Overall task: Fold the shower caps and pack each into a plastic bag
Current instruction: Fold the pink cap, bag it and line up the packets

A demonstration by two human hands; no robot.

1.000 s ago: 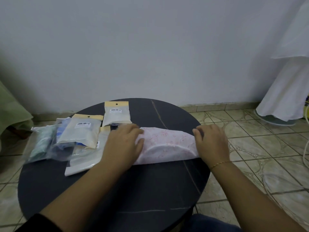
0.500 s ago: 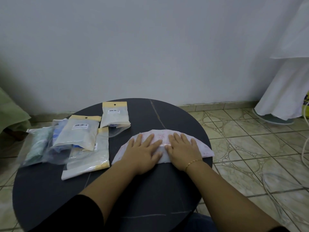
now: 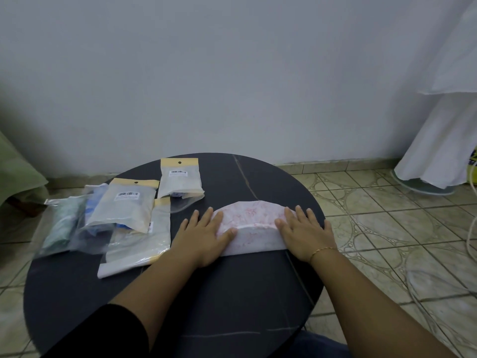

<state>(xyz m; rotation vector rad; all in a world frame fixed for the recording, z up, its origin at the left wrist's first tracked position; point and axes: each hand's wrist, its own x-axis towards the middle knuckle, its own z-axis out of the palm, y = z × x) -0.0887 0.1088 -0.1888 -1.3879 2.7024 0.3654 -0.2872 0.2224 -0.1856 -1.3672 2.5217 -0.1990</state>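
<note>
**A:** Where am I in the job?

**B:** I have one white shower cap with a faint pink print (image 3: pixel 249 223) folded into a half-moon, lying flat at about four o'clock on the round black desk (image 3: pixel 180 306). My left hand (image 3: pixel 204 235) presses its left end and my right hand (image 3: pixel 307 232) presses its right end, both with fingers straight and spread, gripping nothing. I judge the first fold done and the cap too wide for a bag as it lies, so more folding is due, then the bagging.

**A:** And what looks finished?

**B:** At nine to eleven o'clock on the desk lies a pile of clear plastic packets with yellow header cards (image 3: pixel 124 213), one more packet (image 3: pixel 180 180) standing apart at twelve o'clock. Several seem filled; one shows blue inside, one green. A flat clear bag with a yellow strip (image 3: pixel 136 244) under the pile looks empty; I would guess it is for this cap. How many caps remain I cannot tell.

**A:** Room to move?

**B:** Tight on the right: my right hand lies close to the desk rim at three o'clock, with tiled floor (image 3: pixel 387 228) below. The cap's right tip is hidden beneath that hand, so I cannot tell how near the rim it lies. On the left, my left hand is just beside the empty bag. Open desk lies toward six o'clock, between my forearms, and I would fold inward there.
</note>
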